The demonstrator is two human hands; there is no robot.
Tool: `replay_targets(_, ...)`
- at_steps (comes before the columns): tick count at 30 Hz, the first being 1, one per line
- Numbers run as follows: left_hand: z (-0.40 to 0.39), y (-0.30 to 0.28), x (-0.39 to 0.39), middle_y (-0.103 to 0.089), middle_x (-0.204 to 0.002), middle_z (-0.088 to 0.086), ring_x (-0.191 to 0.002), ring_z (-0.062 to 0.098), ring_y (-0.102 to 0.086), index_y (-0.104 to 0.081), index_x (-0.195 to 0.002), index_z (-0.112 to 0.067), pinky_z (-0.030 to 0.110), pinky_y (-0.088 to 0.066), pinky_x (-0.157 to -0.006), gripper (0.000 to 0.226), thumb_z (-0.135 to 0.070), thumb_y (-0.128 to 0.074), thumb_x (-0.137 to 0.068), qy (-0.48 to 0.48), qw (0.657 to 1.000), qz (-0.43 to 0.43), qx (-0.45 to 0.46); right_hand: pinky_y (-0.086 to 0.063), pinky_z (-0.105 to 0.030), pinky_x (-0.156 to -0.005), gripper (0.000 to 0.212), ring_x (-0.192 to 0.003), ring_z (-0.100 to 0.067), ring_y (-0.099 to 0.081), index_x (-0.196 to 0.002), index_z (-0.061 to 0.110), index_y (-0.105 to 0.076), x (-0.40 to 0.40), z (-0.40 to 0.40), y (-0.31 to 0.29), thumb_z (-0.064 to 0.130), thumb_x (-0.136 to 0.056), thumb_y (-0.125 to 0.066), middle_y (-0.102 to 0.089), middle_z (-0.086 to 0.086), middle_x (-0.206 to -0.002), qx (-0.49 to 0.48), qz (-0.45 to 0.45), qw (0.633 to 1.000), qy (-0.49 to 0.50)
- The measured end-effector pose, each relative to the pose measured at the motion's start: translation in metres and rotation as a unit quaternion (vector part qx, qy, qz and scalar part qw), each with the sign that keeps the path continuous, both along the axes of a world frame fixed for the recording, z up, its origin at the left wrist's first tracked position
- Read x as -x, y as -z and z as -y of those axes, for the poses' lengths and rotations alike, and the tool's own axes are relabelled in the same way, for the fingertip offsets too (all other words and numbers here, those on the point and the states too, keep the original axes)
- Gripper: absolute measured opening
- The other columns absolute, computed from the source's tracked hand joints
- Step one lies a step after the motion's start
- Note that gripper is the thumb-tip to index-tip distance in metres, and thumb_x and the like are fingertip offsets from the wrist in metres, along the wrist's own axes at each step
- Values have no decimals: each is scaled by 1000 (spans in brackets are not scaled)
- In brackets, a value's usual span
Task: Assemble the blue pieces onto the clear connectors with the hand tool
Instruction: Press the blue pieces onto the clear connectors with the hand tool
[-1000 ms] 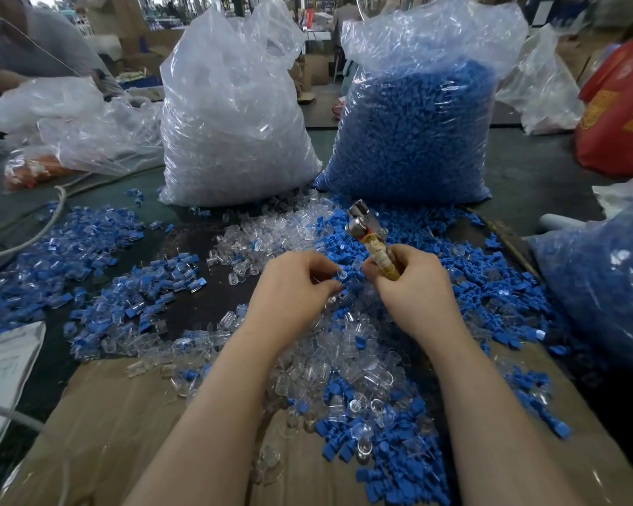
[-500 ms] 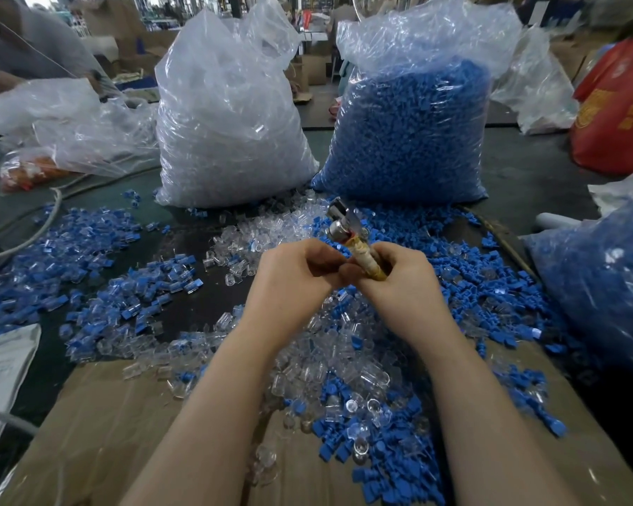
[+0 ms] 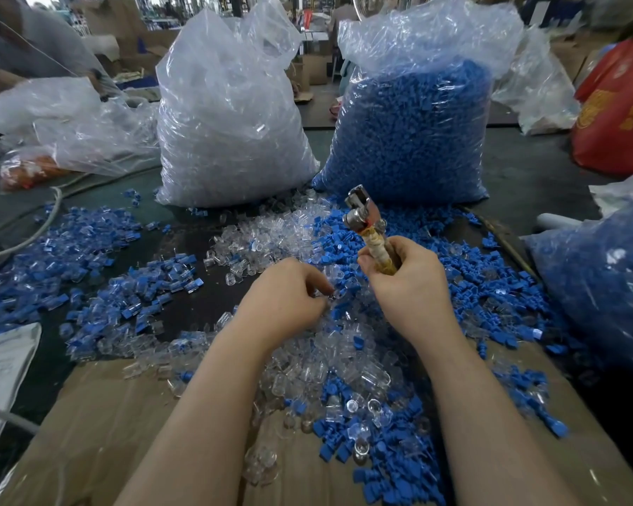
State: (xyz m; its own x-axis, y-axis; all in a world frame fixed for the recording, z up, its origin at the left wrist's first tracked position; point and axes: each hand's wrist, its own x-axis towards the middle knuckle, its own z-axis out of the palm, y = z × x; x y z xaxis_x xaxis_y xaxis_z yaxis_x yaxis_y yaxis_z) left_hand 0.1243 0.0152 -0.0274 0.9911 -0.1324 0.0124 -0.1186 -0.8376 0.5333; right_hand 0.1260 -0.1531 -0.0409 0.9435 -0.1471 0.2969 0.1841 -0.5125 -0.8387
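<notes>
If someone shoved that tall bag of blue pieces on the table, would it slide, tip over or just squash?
The bag of blue pieces would probably slump more than tip: it sits wide and bulging at the base on the table. Packed most of the way up, it is likely heavy for a push. Its thin crinkled plastic looks floppy, so a shove may dent the side first.
</notes>
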Motion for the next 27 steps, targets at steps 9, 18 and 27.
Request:
replay_targets(9, 5, 3, -1, -65, -70, -17, -61, -5, -59, -71, -78, -33, 10, -38, -49, 16, -22, -68, -90, 0, 1000, 2, -7, -49, -45, -62, 19, -60, -17, -51, -77, 23, -61, 3, -2, -2, 36, -88, -68, -57, 7, -62, 4, 6, 1000, -12)
replay_targets(18, 5, -10, 2, -77, -83, -3, -69, 6, -70, -65, -95, -12, 18, -53, -58, 5, -14, -60, -96, -88, 901, -39, 424, -37, -30, -55, 24, -51, -4, -44, -72, 26, -56, 3, -1, -2, 37, -88, -69, -54, 24, -58, -41, 17, 999, -5)
replay_targets(27, 6, -18, 5, -76, -86, 12, -75, 19, -74, -56, -96, -4, 23, -59, -61, 5, 0, -57, -93, -79, 787, -76, 608, -40, -37, -54, 21, -50, -6, -40, -81, 16, -62, 6, -1, -6, 34, -90, -67, -51, 11, -55, -82, 39, 995, -26)
